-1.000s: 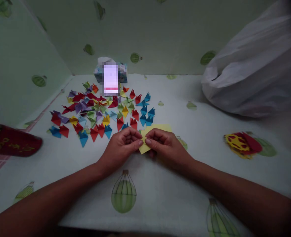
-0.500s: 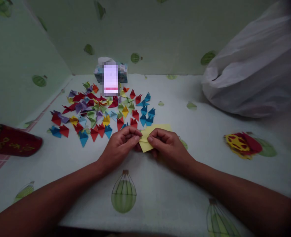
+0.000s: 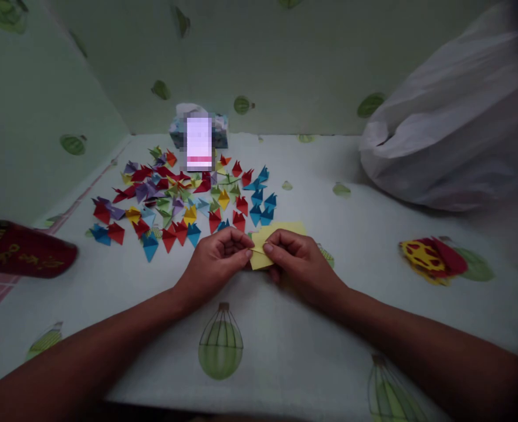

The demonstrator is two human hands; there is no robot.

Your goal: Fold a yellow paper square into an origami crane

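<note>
A small piece of yellow paper [image 3: 261, 259] with a crease across it is pinched between my two hands. My left hand [image 3: 219, 255] grips its left edge with thumb and curled fingers. On the other side, my right hand [image 3: 300, 258] holds it between thumb and forefinger. Another yellow sheet [image 3: 291, 226] lies on the table just behind my right hand, partly covered by it. Beyond my hands spreads a crowd of folded paper cranes [image 3: 179, 231] in red, blue, green, purple and yellow.
A phone [image 3: 199, 140] with a lit, blurred screen leans on a tissue box [image 3: 221, 132] at the back. To the left lies a dark red can [image 3: 30, 249]. A white plastic bag [image 3: 452, 129] bulges at right, with red and yellow cut-outs [image 3: 432, 259] in front of it.
The yellow paper has turned slightly between my fingers, its lower corner now less pointed toward me. My left fingers have shifted a little on its edge. The camera view has moved slightly.
</note>
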